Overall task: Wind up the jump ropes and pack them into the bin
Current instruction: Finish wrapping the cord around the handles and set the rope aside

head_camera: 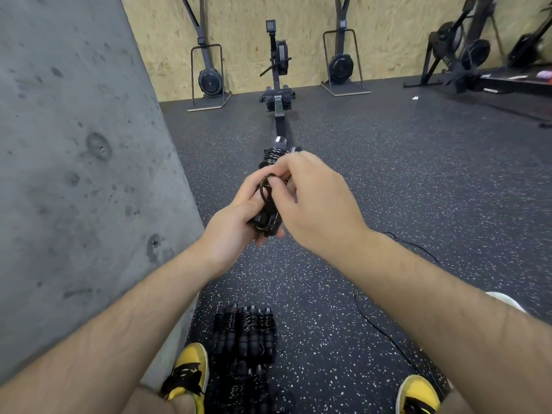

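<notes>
A black rubber gym floor with white speckles (373,180) is carrying a row of wound black jump ropes (243,333) between 2 yellow-and-black shoes (188,372). Above it, the left hand (233,222) is gripping a black wound jump rope bundle (267,204), while the right hand (316,201) is pinching its thin cord loop (265,183) (fingertips curled). A loose thin black cord (385,333) is lying on the floor.

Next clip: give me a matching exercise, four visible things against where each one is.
Things:
1. black jump rope being wound
2. row of wound black jump ropes
3. loose thin black cord
4. black rowing machine

Places:
A. trailing over the speckled floor on the right
B. against the wooden wall
C. held in both hands
D. on the floor between the yellow shoes

Pairs: 1-C, 2-D, 3-A, 4-B
</notes>
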Action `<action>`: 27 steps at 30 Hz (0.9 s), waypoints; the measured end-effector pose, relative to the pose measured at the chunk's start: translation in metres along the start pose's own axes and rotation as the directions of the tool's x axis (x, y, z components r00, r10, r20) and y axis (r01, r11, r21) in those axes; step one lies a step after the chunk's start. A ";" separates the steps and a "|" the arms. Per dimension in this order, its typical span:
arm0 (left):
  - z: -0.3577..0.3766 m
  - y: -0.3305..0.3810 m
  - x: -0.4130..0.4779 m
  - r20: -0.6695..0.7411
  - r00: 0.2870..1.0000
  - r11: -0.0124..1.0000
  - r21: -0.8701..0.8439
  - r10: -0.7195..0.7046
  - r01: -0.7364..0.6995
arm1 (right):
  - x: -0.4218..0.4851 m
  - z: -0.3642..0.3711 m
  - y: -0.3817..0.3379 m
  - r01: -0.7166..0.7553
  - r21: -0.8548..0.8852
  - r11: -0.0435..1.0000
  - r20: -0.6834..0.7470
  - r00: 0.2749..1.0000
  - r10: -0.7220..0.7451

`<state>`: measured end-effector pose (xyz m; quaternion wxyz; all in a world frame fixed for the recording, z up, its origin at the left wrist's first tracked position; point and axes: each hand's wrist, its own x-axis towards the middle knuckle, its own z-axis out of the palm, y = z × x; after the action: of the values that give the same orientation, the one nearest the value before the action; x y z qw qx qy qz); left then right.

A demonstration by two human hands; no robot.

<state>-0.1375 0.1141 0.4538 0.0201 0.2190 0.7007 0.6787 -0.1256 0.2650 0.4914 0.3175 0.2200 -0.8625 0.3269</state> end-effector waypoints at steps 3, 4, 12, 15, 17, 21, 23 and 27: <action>-0.001 -0.001 0.003 -0.032 0.999 0.997 0.079 -0.010 0.012 | 0.000 0.006 0.004 -0.060 0.103 0.993 -0.055 0.996 0.066; -0.001 -0.001 0.003 -0.052 0.998 0.992 0.125 -0.019 0.026 | 0.000 0.009 0.005 -0.085 0.138 0.987 -0.061 0.994 0.094; -0.007 -0.015 0.008 -0.271 0.958 0.967 0.208 -0.090 0.150 | -0.001 0.028 0.000 -0.398 0.347 0.849 0.073 0.914 0.399; -0.017 -0.019 0.007 -0.316 0.948 0.957 0.262 -0.038 0.126 | -0.002 0.034 -0.004 -0.481 0.374 0.793 0.141 0.874 0.464; -0.023 -0.023 0.003 -0.349 0.937 0.947 0.310 0.029 0.087 | -0.002 0.041 -0.009 -0.505 0.393 0.768 0.169 0.861 0.480; -0.036 -0.034 -0.004 -0.441 0.891 0.932 0.355 0.103 0.068 | -0.001 0.064 -0.015 -0.512 0.402 0.759 0.182 0.857 0.482; -0.045 -0.040 -0.005 -0.482 0.870 0.930 0.357 0.103 0.087 | -0.001 0.078 -0.016 -0.499 0.377 0.780 0.172 0.865 0.471; -0.061 -0.049 -0.011 -0.527 0.839 0.908 0.404 0.133 0.109 | 0.001 0.106 -0.014 -0.486 0.373 0.791 0.194 0.874 0.445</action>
<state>-0.1613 0.0538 0.4088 -0.2310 0.0212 0.8048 0.5464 -0.1616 0.1807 0.4360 0.1319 0.0779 -0.8160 0.5575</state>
